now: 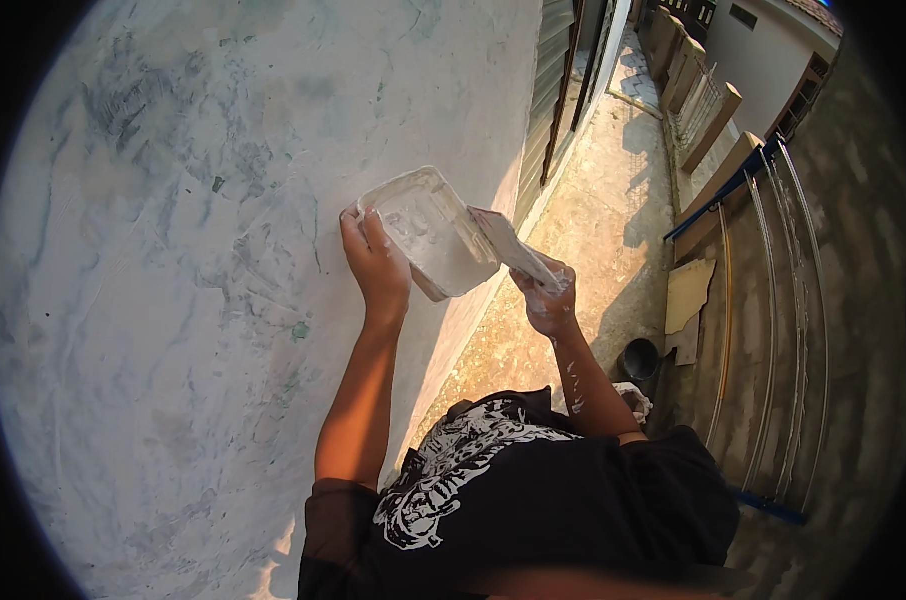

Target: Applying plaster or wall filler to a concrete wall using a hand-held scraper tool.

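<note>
the tray [451, 255] is a shallow rectangular container with rounded corners, pale and streaked with whitish residue along its walls. it is held up aslant, its open side in view, with white paste [403, 222] smeared over part of its floor. at the tray's right rim is a flat tool [513, 245], a thin greyish-white plate, one end overlapping that rim, the other slanting down and away from the tray; whether they touch is unclear.

I'm seeing R hand [550, 300] covering nr end of flat tool [513, 246], R forearm [589, 382] partly blocking whitish bundle [635, 401]; dk bucket [640, 359] is looking too shadowy inside.
</note>
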The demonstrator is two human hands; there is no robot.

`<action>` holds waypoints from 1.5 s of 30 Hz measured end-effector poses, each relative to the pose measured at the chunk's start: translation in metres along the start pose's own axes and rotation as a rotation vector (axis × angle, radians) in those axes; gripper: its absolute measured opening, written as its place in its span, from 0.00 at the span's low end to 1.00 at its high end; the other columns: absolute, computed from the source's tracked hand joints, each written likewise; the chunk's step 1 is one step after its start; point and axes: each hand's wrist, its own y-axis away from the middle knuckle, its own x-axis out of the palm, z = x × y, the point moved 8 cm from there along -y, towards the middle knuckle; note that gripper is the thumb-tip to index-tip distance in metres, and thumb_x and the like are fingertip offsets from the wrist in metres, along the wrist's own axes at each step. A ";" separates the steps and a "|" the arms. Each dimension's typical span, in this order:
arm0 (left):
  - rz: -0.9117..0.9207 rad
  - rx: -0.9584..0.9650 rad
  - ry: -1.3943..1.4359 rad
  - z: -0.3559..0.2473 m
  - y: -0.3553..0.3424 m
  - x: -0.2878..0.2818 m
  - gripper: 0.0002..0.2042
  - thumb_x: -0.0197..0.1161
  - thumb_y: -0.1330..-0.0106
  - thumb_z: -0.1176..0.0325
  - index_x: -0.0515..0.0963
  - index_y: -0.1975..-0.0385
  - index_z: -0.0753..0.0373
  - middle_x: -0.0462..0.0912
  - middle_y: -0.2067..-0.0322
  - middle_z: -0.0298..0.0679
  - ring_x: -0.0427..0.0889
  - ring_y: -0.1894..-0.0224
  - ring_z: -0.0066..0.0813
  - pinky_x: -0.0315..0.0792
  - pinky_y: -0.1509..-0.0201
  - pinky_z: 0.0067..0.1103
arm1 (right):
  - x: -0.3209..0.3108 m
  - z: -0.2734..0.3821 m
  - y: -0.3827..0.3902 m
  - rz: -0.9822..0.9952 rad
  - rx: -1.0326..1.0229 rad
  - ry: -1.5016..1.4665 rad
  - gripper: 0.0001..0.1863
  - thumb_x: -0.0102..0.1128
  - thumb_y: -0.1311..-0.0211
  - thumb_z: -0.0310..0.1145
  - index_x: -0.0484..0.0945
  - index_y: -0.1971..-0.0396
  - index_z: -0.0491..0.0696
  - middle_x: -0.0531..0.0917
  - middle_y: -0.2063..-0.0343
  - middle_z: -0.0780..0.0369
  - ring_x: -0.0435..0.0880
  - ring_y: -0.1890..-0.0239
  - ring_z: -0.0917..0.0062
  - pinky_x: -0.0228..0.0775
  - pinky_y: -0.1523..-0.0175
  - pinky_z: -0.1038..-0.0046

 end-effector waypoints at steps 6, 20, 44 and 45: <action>0.027 -0.009 0.051 0.001 0.008 0.011 0.14 0.46 0.22 0.64 0.70 0.50 0.70 0.77 0.58 0.44 0.75 0.54 0.29 0.69 0.46 0.26 | -0.004 -0.009 -0.002 -0.028 -0.082 0.148 0.14 0.58 0.32 0.20 0.80 0.47 0.35 0.87 0.56 0.61 0.83 0.53 0.82 0.74 0.47 0.79; 0.200 0.004 -0.184 -0.012 0.000 0.009 0.18 0.57 0.27 0.60 0.76 0.52 0.72 0.78 0.77 0.38 0.73 0.75 0.22 0.69 0.68 0.25 | -0.006 0.102 -0.079 0.330 -0.237 0.631 0.24 0.53 0.33 0.20 0.72 0.37 0.41 0.83 0.46 0.51 0.83 0.44 0.64 0.74 0.37 0.67; 0.538 -0.297 0.018 0.006 -0.002 0.044 0.15 0.46 0.24 0.60 0.77 0.61 0.66 0.79 0.67 0.36 0.75 0.65 0.23 0.71 0.56 0.25 | 0.097 0.120 -0.076 0.555 -0.919 1.710 0.13 0.63 0.39 0.32 0.83 0.55 0.46 0.85 0.68 0.61 0.88 0.61 0.70 0.78 0.51 0.67; 0.527 -0.284 0.000 0.006 -0.004 0.045 0.15 0.47 0.24 0.61 0.76 0.61 0.66 0.78 0.68 0.36 0.74 0.65 0.22 0.70 0.57 0.25 | 0.096 0.119 -0.076 0.567 -0.904 1.675 0.11 0.63 0.40 0.32 0.83 0.58 0.46 0.84 0.69 0.61 0.88 0.61 0.70 0.78 0.52 0.67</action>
